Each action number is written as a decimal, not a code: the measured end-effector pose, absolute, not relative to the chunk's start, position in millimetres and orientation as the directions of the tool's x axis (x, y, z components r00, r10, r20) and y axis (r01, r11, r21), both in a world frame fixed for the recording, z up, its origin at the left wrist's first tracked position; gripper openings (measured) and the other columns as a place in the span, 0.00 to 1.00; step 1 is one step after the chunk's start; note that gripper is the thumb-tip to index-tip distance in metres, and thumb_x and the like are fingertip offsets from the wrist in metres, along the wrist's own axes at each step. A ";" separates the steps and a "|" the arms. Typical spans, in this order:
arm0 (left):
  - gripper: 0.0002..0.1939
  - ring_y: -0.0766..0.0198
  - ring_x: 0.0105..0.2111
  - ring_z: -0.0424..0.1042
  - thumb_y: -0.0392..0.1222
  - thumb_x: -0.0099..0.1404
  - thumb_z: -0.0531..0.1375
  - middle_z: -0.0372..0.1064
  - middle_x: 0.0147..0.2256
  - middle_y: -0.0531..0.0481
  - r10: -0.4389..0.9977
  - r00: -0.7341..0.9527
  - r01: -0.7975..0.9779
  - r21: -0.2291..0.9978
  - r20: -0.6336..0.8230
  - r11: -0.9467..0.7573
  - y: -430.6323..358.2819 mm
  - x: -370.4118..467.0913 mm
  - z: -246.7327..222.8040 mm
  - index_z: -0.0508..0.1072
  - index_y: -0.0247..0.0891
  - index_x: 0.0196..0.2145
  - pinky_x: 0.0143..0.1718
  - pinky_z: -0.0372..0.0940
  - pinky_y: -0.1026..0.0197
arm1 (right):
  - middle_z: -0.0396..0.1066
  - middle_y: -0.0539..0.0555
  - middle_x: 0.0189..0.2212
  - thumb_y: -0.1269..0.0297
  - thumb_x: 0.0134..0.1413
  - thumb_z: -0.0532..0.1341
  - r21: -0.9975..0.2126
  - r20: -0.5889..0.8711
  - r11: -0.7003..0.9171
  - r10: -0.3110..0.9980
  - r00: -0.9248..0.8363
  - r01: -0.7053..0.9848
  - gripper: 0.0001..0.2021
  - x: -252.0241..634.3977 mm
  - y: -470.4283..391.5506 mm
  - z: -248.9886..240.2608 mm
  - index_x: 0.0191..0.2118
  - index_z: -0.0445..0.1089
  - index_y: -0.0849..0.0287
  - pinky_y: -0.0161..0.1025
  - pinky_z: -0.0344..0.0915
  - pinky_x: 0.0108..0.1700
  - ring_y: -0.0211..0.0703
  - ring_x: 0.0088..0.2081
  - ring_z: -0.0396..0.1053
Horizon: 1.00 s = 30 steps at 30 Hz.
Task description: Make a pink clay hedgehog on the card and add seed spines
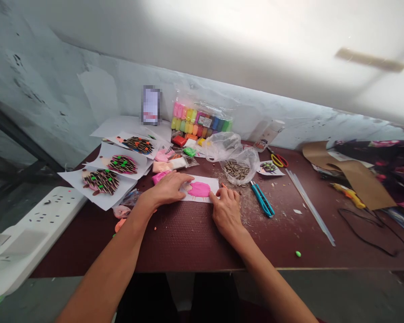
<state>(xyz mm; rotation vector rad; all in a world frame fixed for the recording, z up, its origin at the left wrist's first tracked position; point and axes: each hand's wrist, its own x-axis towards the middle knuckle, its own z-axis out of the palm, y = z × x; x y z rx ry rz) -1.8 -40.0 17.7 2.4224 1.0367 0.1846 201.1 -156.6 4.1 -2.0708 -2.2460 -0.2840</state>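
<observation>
Pink clay (199,189) between the fingertips (182,195) looks squishy, so grab the card (214,182) by its edges; left hand (170,187) spread, right hand (226,207) curled, can't tell if pinching.

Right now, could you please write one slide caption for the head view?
Left hand and right hand at a white card bearing a pink shape, a bag of seeds nearby.

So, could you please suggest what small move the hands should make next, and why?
Perhaps the right hand should reach for the seeds in the plastic bag nearby, since the pink clay on the small paper shows none, while decorated sheets at left appear to carry many.
</observation>
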 end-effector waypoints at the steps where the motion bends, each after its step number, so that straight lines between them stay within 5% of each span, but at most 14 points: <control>1: 0.33 0.53 0.61 0.65 0.32 0.56 0.59 0.68 0.61 0.43 0.709 0.702 0.642 0.491 -0.067 -0.589 -39.9 -1.9 17.5 0.69 0.37 0.60 0.64 0.56 0.53 | 0.69 0.59 0.42 0.72 0.63 0.54 0.090 0.184 0.079 0.978 -0.095 0.993 0.17 201.6 -156.4 3.9 0.52 0.75 0.57 0.45 0.48 0.49 0.50 0.44 0.58; 12: 0.34 0.53 0.61 0.65 0.32 0.55 0.59 0.67 0.61 0.44 0.719 0.690 0.667 0.455 -0.080 -0.590 -41.1 -0.6 19.4 0.69 0.38 0.61 0.65 0.55 0.53 | 0.69 0.57 0.41 0.72 0.63 0.54 0.053 0.214 0.108 0.970 -0.117 0.993 0.16 201.7 -157.9 3.5 0.48 0.77 0.55 0.44 0.49 0.50 0.48 0.44 0.58; 30: 0.33 0.52 0.60 0.66 0.32 0.55 0.59 0.69 0.60 0.45 0.724 0.688 0.653 0.477 -0.049 -0.588 -41.4 -0.9 16.9 0.70 0.38 0.60 0.64 0.57 0.52 | 0.68 0.57 0.47 0.74 0.65 0.53 0.031 0.187 0.271 0.944 -0.272 0.962 0.22 197.5 -153.4 14.3 0.59 0.71 0.47 0.48 0.50 0.58 0.48 0.46 0.60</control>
